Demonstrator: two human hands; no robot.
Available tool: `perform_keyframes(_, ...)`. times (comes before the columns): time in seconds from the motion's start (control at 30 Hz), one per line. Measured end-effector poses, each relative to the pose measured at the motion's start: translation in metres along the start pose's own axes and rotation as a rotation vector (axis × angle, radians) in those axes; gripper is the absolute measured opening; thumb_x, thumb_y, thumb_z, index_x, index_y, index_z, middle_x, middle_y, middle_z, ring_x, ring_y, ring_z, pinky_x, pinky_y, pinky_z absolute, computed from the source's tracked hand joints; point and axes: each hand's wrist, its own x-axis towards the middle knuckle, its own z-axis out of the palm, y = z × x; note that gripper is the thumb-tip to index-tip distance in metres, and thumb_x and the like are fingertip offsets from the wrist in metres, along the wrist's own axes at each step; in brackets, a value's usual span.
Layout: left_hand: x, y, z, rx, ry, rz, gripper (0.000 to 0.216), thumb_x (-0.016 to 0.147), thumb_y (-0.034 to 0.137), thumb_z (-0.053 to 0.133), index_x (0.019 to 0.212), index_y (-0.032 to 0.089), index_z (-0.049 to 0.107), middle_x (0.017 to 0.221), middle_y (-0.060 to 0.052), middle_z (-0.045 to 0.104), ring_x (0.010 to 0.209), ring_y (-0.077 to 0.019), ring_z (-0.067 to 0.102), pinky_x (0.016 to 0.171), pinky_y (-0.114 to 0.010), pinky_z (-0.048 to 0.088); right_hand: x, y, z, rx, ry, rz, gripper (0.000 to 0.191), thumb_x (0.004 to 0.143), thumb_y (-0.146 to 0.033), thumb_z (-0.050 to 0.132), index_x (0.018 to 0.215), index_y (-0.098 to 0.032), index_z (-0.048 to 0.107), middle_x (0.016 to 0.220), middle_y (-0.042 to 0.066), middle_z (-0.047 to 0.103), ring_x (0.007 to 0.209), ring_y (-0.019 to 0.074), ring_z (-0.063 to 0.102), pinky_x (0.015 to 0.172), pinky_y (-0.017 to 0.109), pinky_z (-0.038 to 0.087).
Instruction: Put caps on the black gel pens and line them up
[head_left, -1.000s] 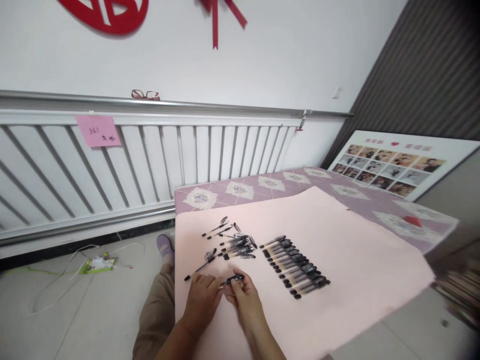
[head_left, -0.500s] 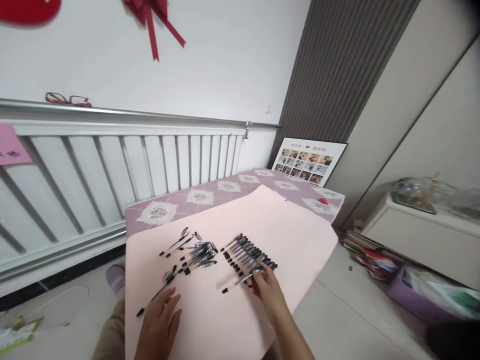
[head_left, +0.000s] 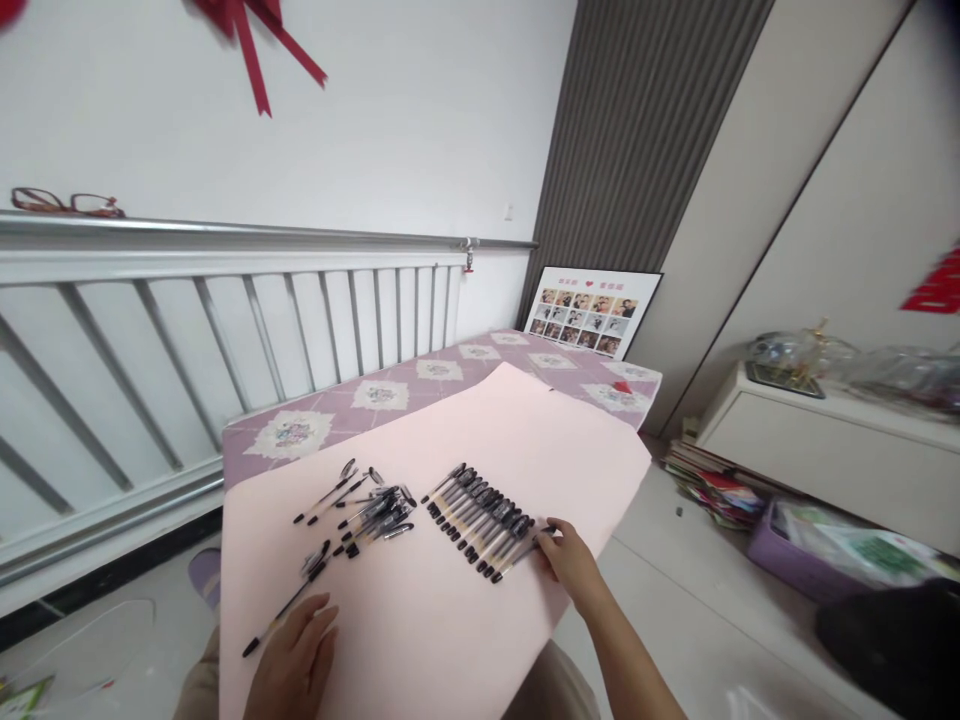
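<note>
At the near end of a row of capped pens, my right hand pinches a black-capped pen by its cap end. That pen lies alongside the others, its dark tip toward me. My left hand rests on the pink sheet with its fingers loosely stretched and nothing in them. Just beyond it is a single uncapped pen, slanting across the sheet. A loose pile of pens and clear caps lies left of the row, with a few separate pens behind it.
A purple patterned cloth covers the table beneath the sheet. Behind stands a white radiator, with a framed photo board at the far corner. On the right are a white cabinet and a purple bin.
My right hand has carried its pen to the near end of the row and laid it against the others. My left hand stays by the uncapped pen. The view has turned slightly right.
</note>
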Motion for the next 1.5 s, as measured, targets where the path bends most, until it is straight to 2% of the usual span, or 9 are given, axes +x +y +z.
perform_keyframes(0.2, 0.002, 0.002, -0.001, -0.009, -0.021, -0.003, 0.023, 0.086, 0.032, 0.044, 0.098, 0.02, 0.058, 0.104, -0.008, 0.061, 0.092, -0.021, 0.061, 0.074, -0.031, 0.054, 0.011, 0.006, 0.007, -0.146, -0.018, -0.045, 0.033, 0.077, -0.027, 0.049, 0.108, -0.015, 0.051, 0.053, -0.004, 0.057, 0.037, 0.0105, 0.048, 0.04, 0.022, 0.035)
perform_keyframes(0.5, -0.002, 0.0, 0.001, -0.034, -0.043, -0.039, 0.024, 0.086, 0.033, 0.043, 0.099, 0.021, 0.059, 0.105, -0.008, 0.06, 0.093, -0.0201, 0.061, 0.075, -0.03, 0.054, 0.011, 0.01, 0.01, -0.261, 0.014, -0.118, 0.032, 0.073, -0.022, 0.052, 0.105, -0.02, 0.054, 0.055, -0.005, 0.059, 0.048, 0.0128, 0.055, 0.047, 0.022, 0.038)
perform_keyframes(0.7, 0.0, 0.004, 0.0, -0.078, -0.073, -0.118, 0.025, 0.086, 0.034, 0.042, 0.098, 0.021, 0.06, 0.106, -0.009, 0.06, 0.096, -0.0208, 0.059, 0.079, -0.032, 0.053, 0.008, 0.013, 0.01, -0.282, 0.021, -0.16, 0.031, 0.072, -0.028, 0.05, 0.102, -0.02, 0.054, 0.056, -0.005, 0.059, 0.051, 0.0146, 0.057, 0.051, 0.025, 0.041)
perform_keyframes(0.97, 0.005, 0.013, -0.005, -0.121, -0.094, -0.185, 0.022, 0.087, 0.027, 0.043, 0.099, 0.02, 0.059, 0.102, -0.009, 0.061, 0.095, -0.02, 0.058, 0.081, -0.034, 0.051, 0.003, 0.004, 0.013, -0.313, 0.03, -0.209, 0.042, 0.07, -0.038, 0.046, 0.106, -0.018, 0.051, 0.068, 0.001, 0.063, 0.062, 0.0187, 0.061, 0.057, 0.028, 0.045)
perform_keyframes(1.1, 0.008, 0.016, -0.007, -0.148, -0.107, -0.198, 0.02, 0.087, 0.024, 0.043, 0.099, 0.02, 0.058, 0.098, -0.009, 0.062, 0.091, -0.0194, 0.058, 0.08, -0.034, 0.05, -0.006, -0.006, 0.021, -0.349, 0.048, -0.307, 0.044, 0.07, -0.043, 0.045, 0.106, -0.019, 0.052, 0.067, 0.0, 0.063, 0.059, 0.0186, 0.06, 0.058, 0.029, 0.046)
perform_keyframes(1.27, 0.016, 0.02, -0.013, -0.156, -0.103, -0.221, 0.019, 0.085, 0.018, 0.043, 0.096, 0.02, 0.059, 0.094, -0.008, 0.063, 0.088, -0.0191, 0.059, 0.078, -0.034, 0.05, -0.034, -0.02, 0.055, -0.306, -0.093, -0.475, 0.033, 0.075, -0.042, 0.044, 0.096, -0.02, 0.058, 0.074, 0.004, 0.066, 0.061, 0.0183, 0.061, 0.057, 0.028, 0.049)
perform_keyframes(1.33, 0.019, 0.02, -0.014, -0.172, -0.094, -0.231, 0.019, 0.085, 0.017, 0.043, 0.094, 0.021, 0.06, 0.092, -0.008, 0.064, 0.086, -0.0187, 0.059, 0.077, -0.034, 0.05, -0.051, -0.022, 0.078, -0.302, -0.178, -0.596, 0.027, 0.076, -0.034, 0.044, 0.094, -0.021, 0.059, 0.084, 0.006, 0.067, 0.073, 0.0194, 0.063, 0.066, 0.028, 0.05)
perform_keyframes(1.4, 0.021, 0.02, -0.015, -0.209, -0.084, -0.245, 0.02, 0.084, 0.017, 0.043, 0.093, 0.021, 0.06, 0.091, -0.007, 0.063, 0.085, -0.0182, 0.059, 0.077, -0.033, 0.05, -0.072, -0.025, 0.101, -0.327, -0.25, -0.679, 0.025, 0.078, -0.03, 0.043, 0.093, -0.02, 0.06, 0.085, 0.007, 0.067, 0.075, 0.0196, 0.063, 0.068, 0.029, 0.051)
perform_keyframes(1.5, 0.024, 0.017, -0.015, -0.286, -0.09, -0.335, 0.02, 0.083, 0.015, 0.041, 0.091, 0.02, 0.059, 0.09, -0.007, 0.063, 0.085, -0.0177, 0.059, 0.076, -0.032, 0.05, -0.105, -0.028, 0.131, -0.386, -0.339, -0.887, 0.021, 0.078, -0.023, 0.045, 0.09, -0.02, 0.062, 0.088, 0.007, 0.066, 0.084, 0.0208, 0.062, 0.076, 0.032, 0.049)
